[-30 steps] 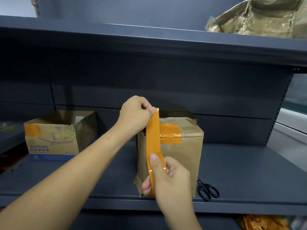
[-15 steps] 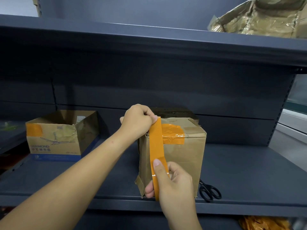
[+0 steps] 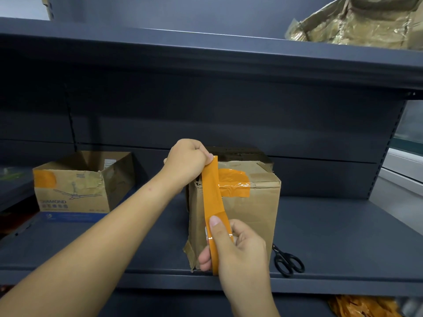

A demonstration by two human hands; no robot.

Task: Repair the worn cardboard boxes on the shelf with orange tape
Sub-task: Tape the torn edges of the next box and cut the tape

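Fingers of our left hand (image 3: 186, 161) pinch the top of an orange tape strip (image 3: 211, 193) — our right hand (image 3: 238, 250) pinches its lower end — stretched down the front left corner of the worn box (image 3: 251, 213) on the shelf (image 3: 343, 236), scissors (image 3: 287, 263) just beside.

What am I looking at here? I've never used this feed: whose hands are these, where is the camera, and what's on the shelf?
No machine here: a person's bare hands, filmed by a camera worn on the head, looking forward and down. The left hand pinches the top end of a strip of orange tape, and the right hand pinches its lower end, holding it upright in front of the middle cardboard box, which already carries an orange patch. On the dark shelf black scissors lie right of that box, and an open box with orange tape stands to the left.
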